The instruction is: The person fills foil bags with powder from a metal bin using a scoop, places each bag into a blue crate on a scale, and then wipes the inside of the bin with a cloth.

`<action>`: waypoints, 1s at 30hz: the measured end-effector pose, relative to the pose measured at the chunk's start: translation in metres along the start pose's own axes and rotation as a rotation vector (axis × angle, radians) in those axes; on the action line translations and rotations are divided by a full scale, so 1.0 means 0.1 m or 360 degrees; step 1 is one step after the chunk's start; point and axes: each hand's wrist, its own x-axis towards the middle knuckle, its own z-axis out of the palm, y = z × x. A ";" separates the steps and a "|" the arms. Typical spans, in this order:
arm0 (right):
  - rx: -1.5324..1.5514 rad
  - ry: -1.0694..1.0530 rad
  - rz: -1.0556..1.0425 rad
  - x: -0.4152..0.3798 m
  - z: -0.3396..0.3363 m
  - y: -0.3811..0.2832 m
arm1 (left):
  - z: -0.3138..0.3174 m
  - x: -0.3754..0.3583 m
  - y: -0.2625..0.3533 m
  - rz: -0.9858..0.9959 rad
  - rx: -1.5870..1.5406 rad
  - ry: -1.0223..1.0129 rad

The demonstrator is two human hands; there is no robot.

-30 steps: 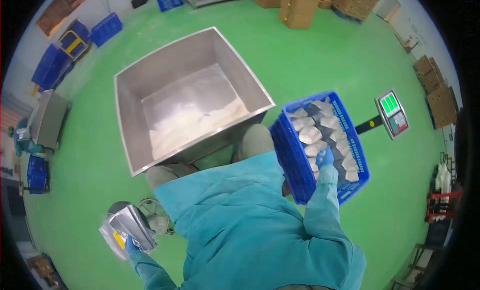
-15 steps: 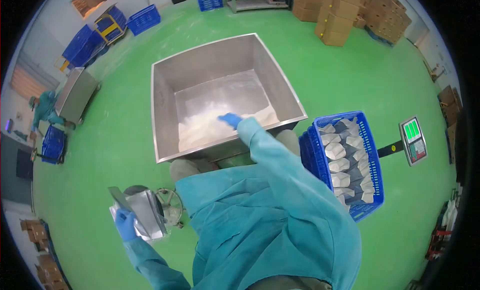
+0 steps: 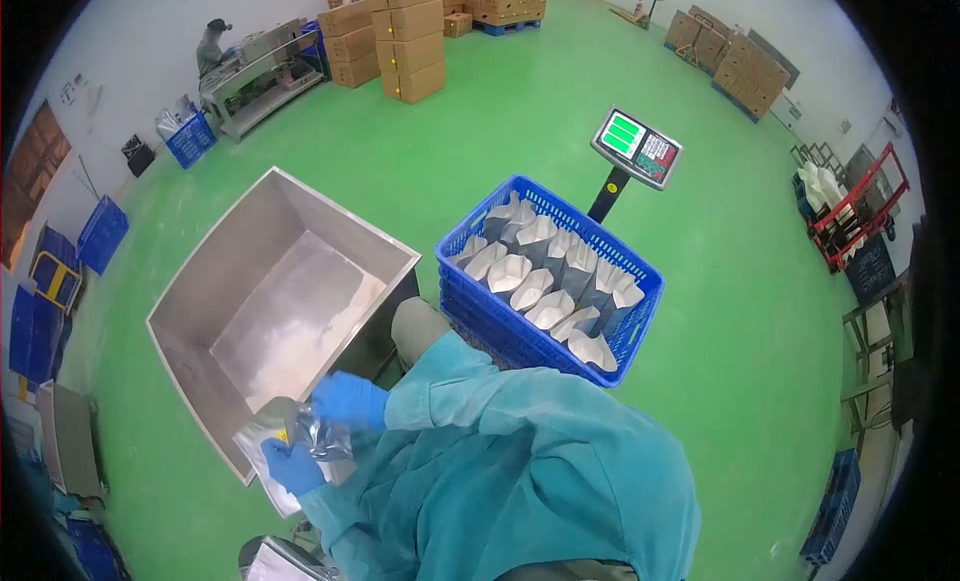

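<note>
- My left hand (image 3: pixel 293 466) and right hand (image 3: pixel 348 399) both grip one silver pouch (image 3: pixel 318 436), held at the steel bin's (image 3: pixel 195 281) near rim, right above the white powder (image 3: pixel 290 351).
- The blue crate (image 3: pixel 470 316) of open pouches sits close on my right, within reach.

Right hand (image 3: pixel 349 398) is back from the steel bin (image 3: pixel 200 311) and now joins left hand (image 3: pixel 292 465) on the foil pouch (image 3: pixel 318 436).

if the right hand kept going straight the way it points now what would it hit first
The right hand points left and down, onto the silver pouch that both hands grip. It already touches that pouch; beyond it lies the left hand, then probably the steel bin's rim, though depth is unclear.
</note>
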 end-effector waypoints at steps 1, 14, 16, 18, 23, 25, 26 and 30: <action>0.0127 -0.0526 -0.0085 -0.04 -0.15 -0.09 | 0.06 0.02 0.16 -0.0061 0.0057 -0.0043; 0.0900 -0.0791 0.0835 -0.13 0.44 0.30 | 0.17 -0.30 1.14 0.0980 0.0944 -0.0570; 0.0994 -0.0648 0.0674 -0.19 0.19 0.26 | 0.33 -0.21 0.67 0.0574 0.1197 -0.0767; 0.0890 -0.0221 0.0343 -0.42 -0.39 0.12 | 0.32 0.01 0.28 0.0606 0.1081 -0.0715; -0.0216 0.0011 0.1593 -1.76 -1.87 0.66 | -0.23 0.39 0.43 0.0102 0.0633 -0.0719; -0.0451 -0.0250 0.2373 -3.08 -1.84 1.25 | -0.32 0.55 -0.11 0.0066 0.0820 -0.0749; -0.0551 -0.0674 0.2397 -3.96 -1.67 1.66 | -0.31 0.56 -0.04 -0.0003 0.0889 -0.0777; -0.0529 -0.0788 0.2235 -4.51 -1.53 1.49 | -0.28 0.59 -0.09 -0.0160 0.0826 -0.0805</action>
